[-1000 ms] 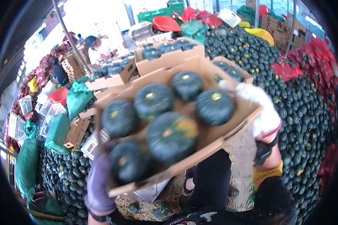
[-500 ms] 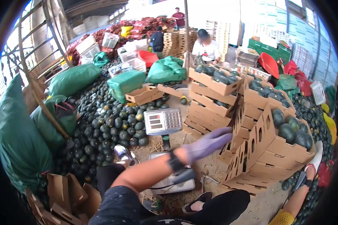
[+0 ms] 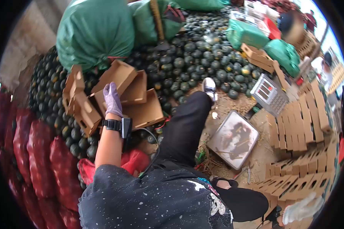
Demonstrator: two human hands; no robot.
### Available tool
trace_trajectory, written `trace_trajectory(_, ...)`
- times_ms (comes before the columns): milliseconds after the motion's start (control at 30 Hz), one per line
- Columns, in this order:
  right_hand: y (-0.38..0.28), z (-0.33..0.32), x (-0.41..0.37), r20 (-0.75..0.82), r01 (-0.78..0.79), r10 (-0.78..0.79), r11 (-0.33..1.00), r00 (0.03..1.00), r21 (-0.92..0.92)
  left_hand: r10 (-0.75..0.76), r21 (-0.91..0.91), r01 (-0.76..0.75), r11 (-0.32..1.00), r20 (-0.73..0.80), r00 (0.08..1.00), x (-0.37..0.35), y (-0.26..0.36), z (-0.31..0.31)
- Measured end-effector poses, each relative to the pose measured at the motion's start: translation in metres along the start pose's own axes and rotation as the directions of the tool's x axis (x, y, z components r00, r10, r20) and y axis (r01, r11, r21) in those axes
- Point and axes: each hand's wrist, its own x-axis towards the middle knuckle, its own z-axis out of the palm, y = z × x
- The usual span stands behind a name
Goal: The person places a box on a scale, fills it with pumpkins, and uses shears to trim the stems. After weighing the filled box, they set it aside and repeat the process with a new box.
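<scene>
My left hand, in a purple glove with a black device at the wrist, reaches over the empty cardboard boxes on the left. Its fingers are stretched out and overlap a box panel. These boxes lie tilted against one another beside a heap of dark green, round squashes or small melons. At the lower right, my right hand, in a white glove, is slightly blurred, fingers extended by the stacked cardboard trays. A scale platform stands on the floor between them, with its display behind.
Large green sacks rest at the back left, and red mesh sacks stand along the left edge. A red bag lies close to my left side. More cardboard trays are stacked right of the scale. A person in white is farther off.
The view has swung left and down. My left hand has moved from the stacked trays on the right to the empty boxes on the left. My right hand has moved lower, near the trays.
</scene>
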Motion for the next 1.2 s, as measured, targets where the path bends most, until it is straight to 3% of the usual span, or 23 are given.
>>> trace_trajectory(33, -0.020, 0.008, -0.001, 0.058, 0.061, -0.062, 0.998, 0.996, 0.021, 0.038, 0.064, -0.036, 0.997, -0.024, 0.999, 0.006, -0.008, -0.019)
trace_trajectory(67, -0.044, 0.032, -0.014, -0.222, 0.244, -0.197, 0.947, 0.955, 0.210, 0.031, 0.136, -0.025, 0.990, -0.041, 0.999, 0.009, -0.013, -0.031)
trace_trajectory(100, -0.061, 0.044, -0.020, -0.223, 0.255, -0.206, 0.941, 0.953, 0.222, 0.023, 0.205, -0.011, 0.979, -0.054, 0.998, 0.012, -0.021, -0.040)
trace_trajectory(167, -0.089, 0.061, -0.029, 0.058, 0.122, -0.171, 0.863, 0.983, 0.490, 0.040, 0.396, -0.001, 0.918, -0.090, 0.995, 0.014, -0.047, -0.043)
trace_trajectory(233, -0.120, 0.068, -0.043, 0.156, 0.046, -0.159, 0.829, 0.975, 0.557, 0.200, 0.835, -0.030, 0.549, -0.097, 0.975, -0.005, -0.045, -0.034)
trace_trajectory(300, -0.146, 0.078, -0.065, 0.337, -0.145, -0.114, 0.743, 0.934, 0.653, 0.335, 0.883, -0.016, 0.470, -0.162, 0.928, -0.015, -0.061, -0.035)
trace_trajectory(367, -0.145, 0.098, -0.090, 0.439, -0.099, -0.182, 0.833, 0.880, 0.544, 0.492, 0.908, -0.097, 0.407, -0.128, 0.861, -0.018, -0.076, -0.045)
trace_trajectory(500, -0.141, 0.109, -0.113, 0.773, -0.564, -0.056, 0.651, 0.632, 0.508, 0.556, 0.944, 0.021, 0.330, -0.212, 0.803, -0.016, -0.057, -0.063)
trace_trajectory(533, -0.136, 0.111, -0.115, 0.750, -0.493, -0.078, 0.708, 0.657, 0.506, 0.516, 0.938, 0.082, 0.337, -0.257, 0.817, -0.013, -0.053, -0.071)
trace_trajectory(567, -0.128, 0.116, -0.117, 0.725, -0.415, -0.105, 0.760, 0.680, 0.499, 0.201, 0.868, 0.220, 0.444, -0.336, 0.920, -0.021, -0.020, -0.072)
trace_trajectory(600, -0.123, 0.123, -0.123, 0.754, -0.494, -0.063, 0.719, 0.654, 0.489, 0.096, 0.799, 0.078, 0.597, -0.168, 0.981, 0.028, -0.098, -0.111)
trace_trajectory(633, -0.116, 0.127, -0.126, 0.728, -0.384, -0.117, 0.787, 0.675, 0.483, -0.148, 0.556, 0.241, 0.795, -0.208, 0.967, 0.058, -0.154, -0.139)
trace_trajectory(700, -0.114, 0.125, -0.126, 0.765, -0.377, -0.139, 0.806, 0.628, 0.456, -0.032, -0.040, 0.026, 0.999, -0.170, 0.985, 0.059, -0.123, -0.138)
trace_trajectory(767, -0.107, 0.132, -0.131, 0.743, -0.335, -0.159, 0.818, 0.650, 0.468, 0.112, -0.264, -0.171, 0.949, -0.225, 0.968, 0.063, -0.055, -0.128)
trace_trajectory(800, -0.102, 0.134, -0.135, 0.721, -0.286, -0.194, 0.826, 0.665, 0.486, 0.111, -0.235, -0.188, 0.954, -0.304, 0.946, 0.054, -0.006, -0.120)
trace_trajectory(833, -0.101, 0.133, -0.139, 0.726, -0.291, -0.175, 0.834, 0.665, 0.468, 0.116, -0.186, -0.153, 0.971, -0.192, 0.975, 0.056, 0.022, -0.131)
trace_trajectory(867, -0.101, 0.135, -0.139, 0.722, -0.312, -0.189, 0.808, 0.665, 0.499, 0.036, -0.393, -0.104, 0.914, -0.178, 0.983, 0.049, 0.052, -0.127)
trace_trajectory(900, -0.102, 0.134, -0.135, 0.716, -0.334, -0.201, 0.779, 0.668, 0.531, -0.002, -0.366, -0.091, 0.926, -0.246, 0.969, 0.012, 0.104, -0.108)
trace_trajectory(1000, -0.122, 0.111, -0.120, 0.703, -0.364, -0.193, 0.745, 0.685, 0.559, 0.210, -0.187, -0.252, 0.950, -0.218, 0.953, -0.033, 0.139, -0.091)
trace_trajectory(1033, -0.130, 0.106, -0.118, 0.775, -0.612, -0.124, 0.541, 0.620, 0.577, 0.212, -0.404, -0.252, 0.879, -0.142, 0.967, -0.030, 0.134, -0.082)
trace_trajectory(1100, -0.150, 0.090, -0.107, 0.833, -0.777, -0.096, 0.317, 0.545, 0.544, 0.223, -0.630, -0.208, 0.748, -0.056, 0.973, -0.046, 0.154, -0.049)
trace_trajectory(1167, -0.178, 0.071, -0.099, 0.801, -0.825, -0.198, -0.155, 0.565, 0.543, 0.045, -0.812, 0.297, 0.503, 0.367, 0.929, -0.120, 0.219, -0.002)
trace_trajectory(1200, -0.192, 0.063, -0.095, 0.723, -0.784, -0.305, -0.285, 0.619, 0.551, 0.088, -0.762, 0.419, 0.494, 0.524, 0.847, -0.151, 0.229, 0.022)
